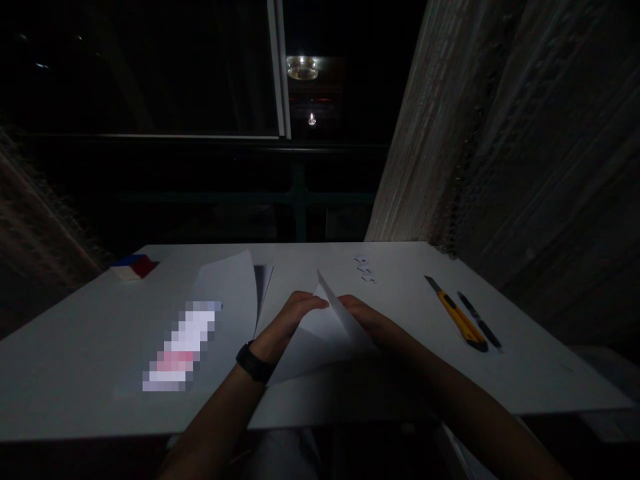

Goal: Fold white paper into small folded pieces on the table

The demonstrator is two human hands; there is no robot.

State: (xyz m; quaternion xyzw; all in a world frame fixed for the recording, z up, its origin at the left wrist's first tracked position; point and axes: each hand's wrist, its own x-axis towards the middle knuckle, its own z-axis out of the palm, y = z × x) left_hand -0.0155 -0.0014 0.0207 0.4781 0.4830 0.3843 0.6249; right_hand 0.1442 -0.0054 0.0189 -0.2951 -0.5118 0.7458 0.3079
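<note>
A white sheet of paper (320, 337) is held between my two hands near the middle of the table, one part of it standing up as a raised flap. My left hand (295, 317), with a dark band on the wrist, grips the paper from the left, thumb on top. On the other side my right hand (360, 313) grips it behind the raised flap, which hides part of the fingers. More white paper (227, 287) lies to the left, its right edge curling up. A pixelated bright object (185, 343) rests on it.
At the right lie a yellow utility knife (457, 317), its blade end pointing away, and a dark pen (479, 320). Small paper pieces (366, 270) sit toward the back. A colored cube (134, 267) is at the far left of the white table (65, 353). Curtains (415, 133) hang beyond.
</note>
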